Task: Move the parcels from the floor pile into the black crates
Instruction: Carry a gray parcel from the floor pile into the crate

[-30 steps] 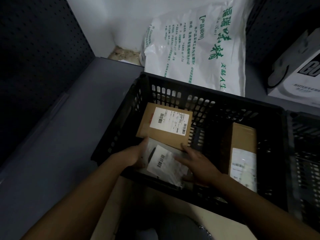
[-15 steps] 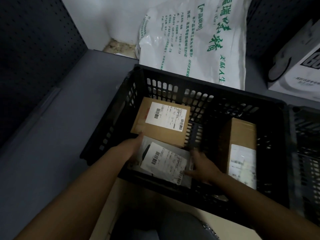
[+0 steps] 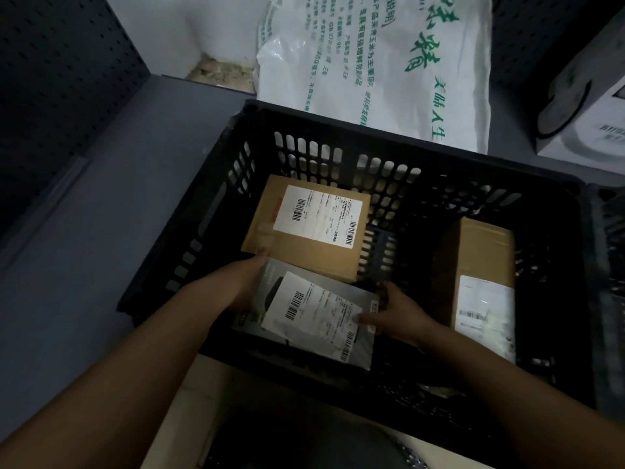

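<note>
Head view: left hand [image 3: 248, 282] and right hand [image 3: 397, 311] pinch opposite edges of grey plastic mailer parcel [image 3: 304, 319], low inside black slotted crate [image 3: 338, 137]. Brown cardboard box [image 3: 304, 231] just beyond fingers. Risk: mailer rides onto box, settles tilted.

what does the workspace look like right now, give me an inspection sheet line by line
surface: grey shelf board carries the black crate.
job's things: three parcels in the crate: flat brown box at far left, grey mailer bag at near left, taller brown box at right.
clutter: white printed sack behind the crate; white carton at far right.
grippers: left hand and right hand hold the mailer by its two sides.
cables: nothing seen.
surroundings: dark pegboard panel at left; a second crate at the right edge.
</note>
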